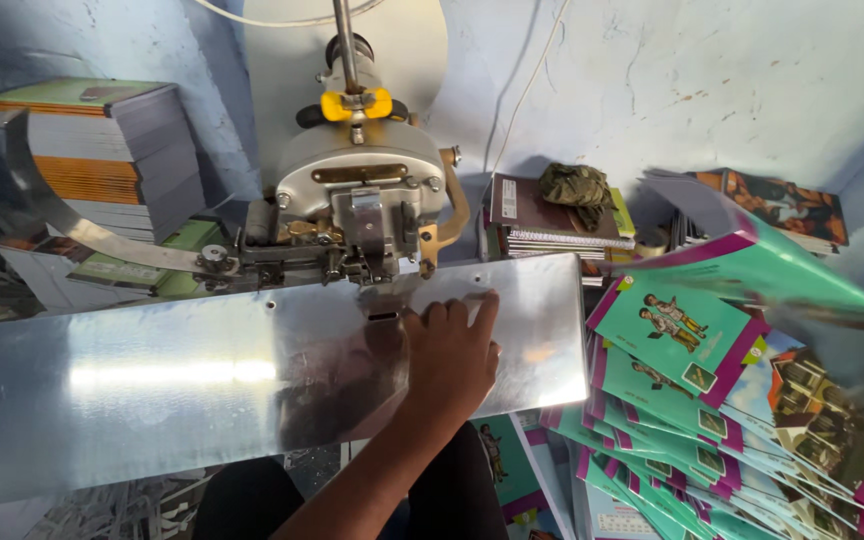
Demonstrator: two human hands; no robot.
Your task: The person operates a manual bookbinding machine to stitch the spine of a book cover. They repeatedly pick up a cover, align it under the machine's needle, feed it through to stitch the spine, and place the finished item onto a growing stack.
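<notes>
Your one visible hand (452, 355) lies flat, palm down, on the shiny metal work plate (152, 390), fingers together and extended toward the stitching head (367, 225) just beyond their tips; it grips nothing. I take it for your left hand, though the angle of the forearm makes that uncertain, and your other hand is out of view. The plate slopes toward you from under the stitching head, seemingly so that a booklet can sit against the head. To the right of the plate, a booklet with a green and magenta cover (752, 265) shows blurred in mid-air above a fanned pile of similar booklets (692, 400), well apart from your hand. Behind the plate's left end stands a stack of bound books (112, 150); behind its right end, more books (552, 220) carry a crumpled cloth (577, 185).
</notes>
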